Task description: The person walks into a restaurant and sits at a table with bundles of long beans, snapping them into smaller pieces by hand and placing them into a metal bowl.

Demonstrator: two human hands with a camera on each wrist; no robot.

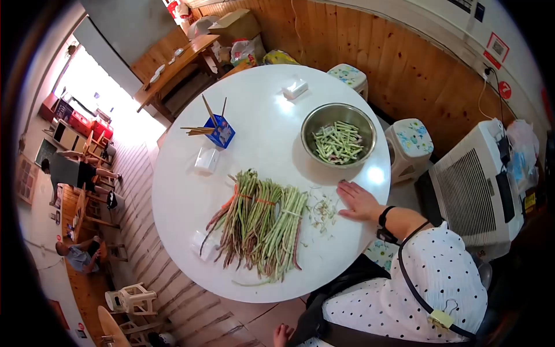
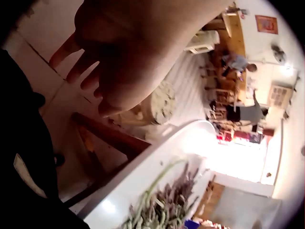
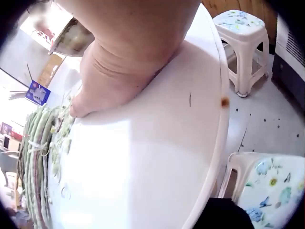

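My right hand [image 1: 357,201] rests on the white round table [image 1: 231,150] with its fingers straight, beside a scatter of bean trimmings [image 1: 322,214]. Just beyond the fingertips stands a steel bowl [image 1: 307,147] of cut green bean pieces [image 1: 338,141]. Left of the trimmings lie tied bundles of long beans: a pale green one [image 1: 289,225], a darker one [image 1: 263,217] and a purplish one [image 1: 236,217]. Below the table's near edge hangs my left hand [image 2: 114,62], fingers loosely spread and holding nothing. The right wrist view hides most of the right fingers behind the hand.
A blue box of chopsticks [image 1: 221,134] and a white tissue pack [image 1: 207,160] stand at the table's left side; another pack [image 1: 295,89] lies at the back. Flowered stools [image 1: 409,139] and a large white appliance [image 1: 477,185] are on the right. Two people sit or stand far left.
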